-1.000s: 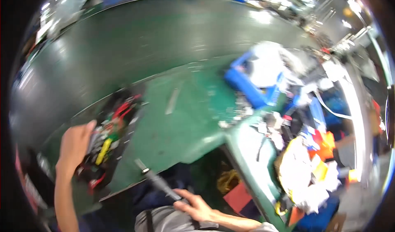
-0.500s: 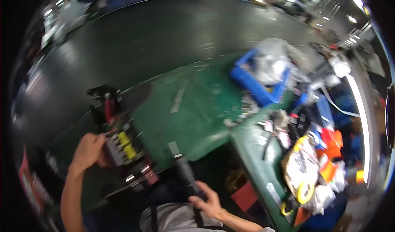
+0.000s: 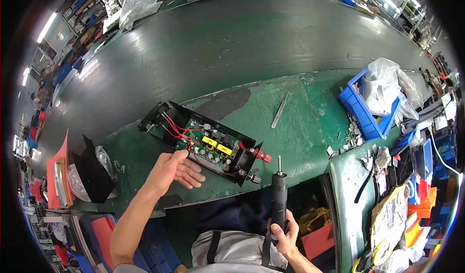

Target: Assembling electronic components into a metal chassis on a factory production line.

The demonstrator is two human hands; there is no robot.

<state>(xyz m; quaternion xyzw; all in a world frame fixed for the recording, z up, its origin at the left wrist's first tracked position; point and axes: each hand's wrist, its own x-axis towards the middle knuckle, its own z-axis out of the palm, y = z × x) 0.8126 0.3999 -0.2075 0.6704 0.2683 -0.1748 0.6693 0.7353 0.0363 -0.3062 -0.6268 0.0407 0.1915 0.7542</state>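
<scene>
Although marks on the yellow blocks [image 3: 209, 141] are too small to read, the open black box [image 3: 220, 127] containing them lies left on the table [image 3: 301, 135]. Left hand [image 3: 170, 172]: fingers loosely extended, holding nothing; thumb contact with the box cannot be told. Right hand [image 3: 285, 233]: fingers wrapped around the screwdriver [image 3: 279, 198].

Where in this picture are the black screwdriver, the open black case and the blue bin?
Black screwdriver [image 3: 279, 195]: head view, its handle.
Open black case [image 3: 213, 125]: head view, its far wall.
Blue bin [image 3: 358, 115]: head view, its side wall.

bright tube lights [image 3: 46, 27], glare on belt [image 3: 232, 45], sharp centre, bent edges, black corners
</scene>
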